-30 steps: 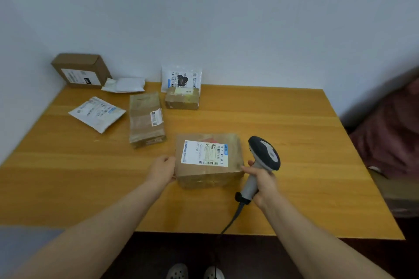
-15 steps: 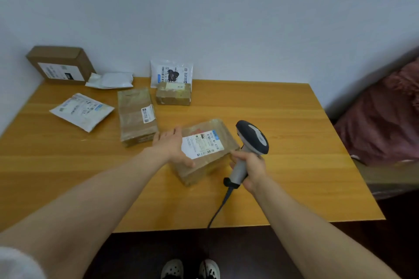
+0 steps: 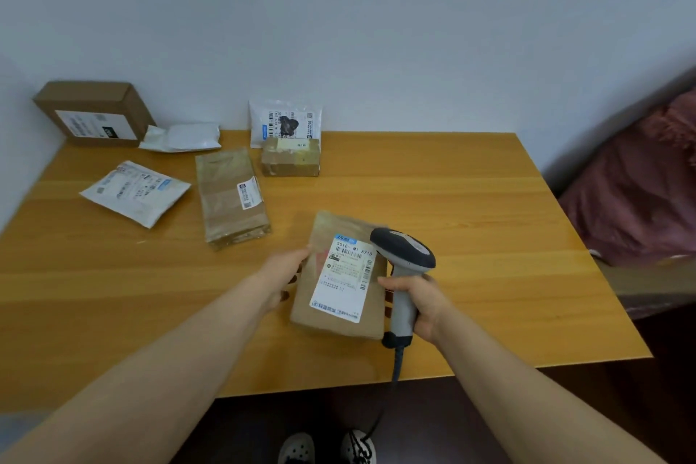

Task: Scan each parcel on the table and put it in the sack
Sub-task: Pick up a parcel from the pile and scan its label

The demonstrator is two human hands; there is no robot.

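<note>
My left hand [image 3: 283, 277] grips the left edge of a brown parcel [image 3: 324, 307] with a white shipping label [image 3: 344, 281], holding it tilted up above the wooden table [image 3: 470, 222]. My right hand [image 3: 420, 303] grips the handle of a grey barcode scanner [image 3: 403, 256], its head right beside the label's top right corner. Its cable [image 3: 395, 369] hangs over the table's front edge. On the table's left and back lie a long brown parcel [image 3: 229, 196], a small brown box [image 3: 290, 157], a white mailer [image 3: 135, 192], a white pouch [image 3: 285, 122], a crumpled white bag [image 3: 182, 137] and a cardboard box [image 3: 92, 113].
A dark red sack [image 3: 636, 196] sits off the table's right side. The wall runs behind the table and along its left. My shoes [image 3: 327, 448] show below the front edge.
My left hand has turned the brown parcel from lying crosswise to standing lengthwise and lifted it. The scanner head has come closer to the label.
</note>
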